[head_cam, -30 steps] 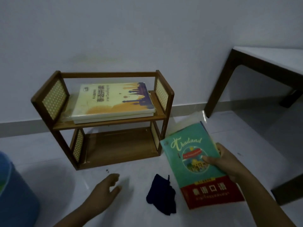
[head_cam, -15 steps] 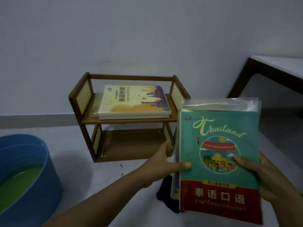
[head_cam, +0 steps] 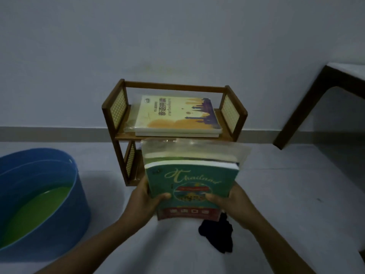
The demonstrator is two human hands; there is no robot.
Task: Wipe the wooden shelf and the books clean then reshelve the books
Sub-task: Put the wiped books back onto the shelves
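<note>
A small two-tier wooden shelf with cane side panels stands on the floor against the wall. A yellow book lies flat on its upper tier, on top of another book. I hold a stack of books in clear plastic, topped by the teal and red Thailand book, level in front of the lower tier, hiding most of it. My left hand grips the stack's left edge and my right hand its right edge, thumbs on the cover. A dark cloth lies crumpled on the floor under my right wrist.
A blue tub with green liquid sits on the floor at the left, close to my left forearm. A dark-framed table with a white top stands at the right. The floor is pale and the wall behind is plain.
My left hand came up from the floor and took the book stack's left edge. Both hands tipped the stack from upright to flat and moved it toward the shelf's lower tier.
</note>
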